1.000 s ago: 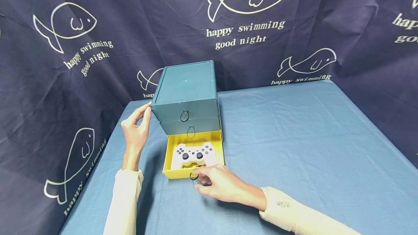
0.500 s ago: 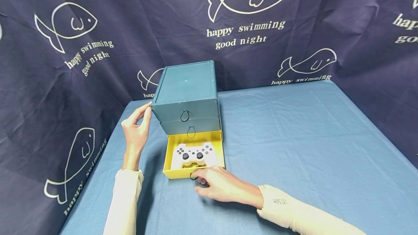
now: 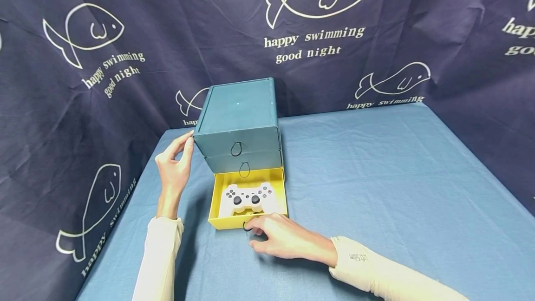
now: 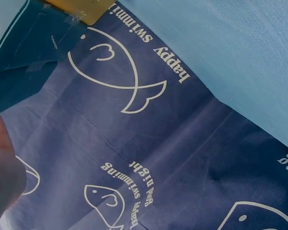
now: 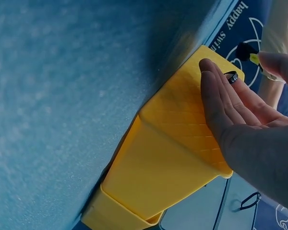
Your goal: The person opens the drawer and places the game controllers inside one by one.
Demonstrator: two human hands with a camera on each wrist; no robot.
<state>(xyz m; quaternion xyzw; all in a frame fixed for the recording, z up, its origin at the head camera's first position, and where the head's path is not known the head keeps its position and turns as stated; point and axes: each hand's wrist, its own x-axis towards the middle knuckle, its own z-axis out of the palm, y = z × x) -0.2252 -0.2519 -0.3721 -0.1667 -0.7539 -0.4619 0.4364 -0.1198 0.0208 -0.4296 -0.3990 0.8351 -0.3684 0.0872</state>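
A teal drawer cabinet stands on the table with its bottom yellow drawer pulled out. In that drawer lies a white game controller. The left hand touches the cabinet's left front corner with its fingertips, fingers mostly straight; the left wrist view shows only part of this hand at the edge. At the drawer's front, the right hand has a finger hooked through the black loop pull, its thumb held apart. The right hand covers part of the drawer front and the controller's right grip.
Blue cloth covers the table. Dark blue curtains with fish prints hang behind and at both sides. Two teal drawers above stay closed, each with a black loop: the upper loop and the lower loop.
The right hand has shifted slightly left, and the loop pull now sits closer around its fingertip. The left hand, drawer and controller look unmoved.
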